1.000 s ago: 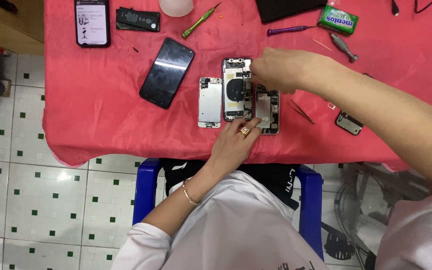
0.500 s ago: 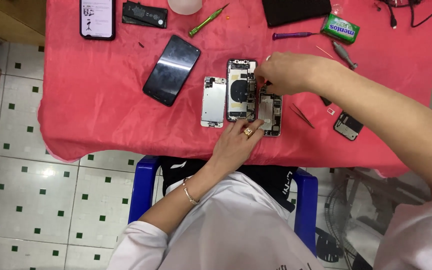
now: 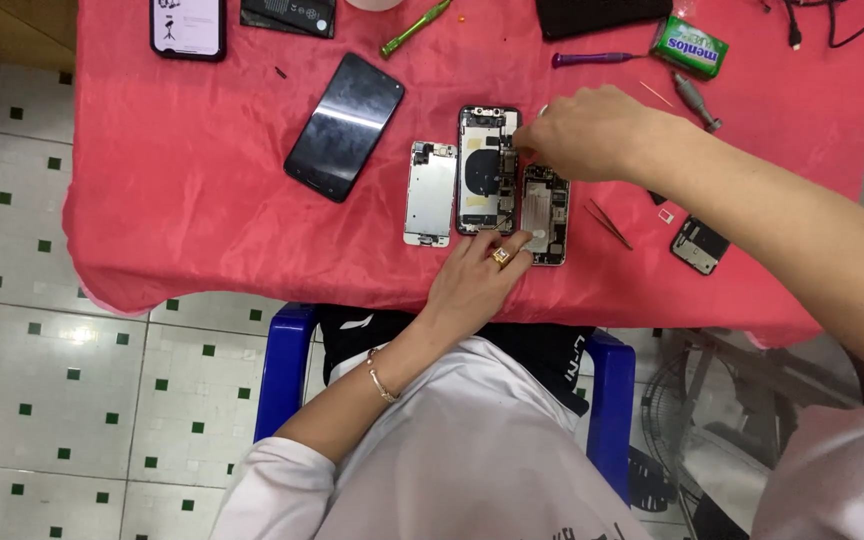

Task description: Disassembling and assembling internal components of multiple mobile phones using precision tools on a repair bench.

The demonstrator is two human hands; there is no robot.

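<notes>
The opened phone housing (image 3: 486,170) is steadied at six o'clock by the left hand (image 3: 479,275) (ringed); the right hand (image 3: 592,132) is pinched at its two o'clock corner, contents apparently hidden.

I am seeing even, bright overhead light falling on my red tablecloth (image 3: 202,200), throwing soft, short shadows, glaring off the black phone screen (image 3: 344,125) and the floor tile (image 3: 77,335), while the frame edges are bending slightly and staying fairly sharp.
</notes>
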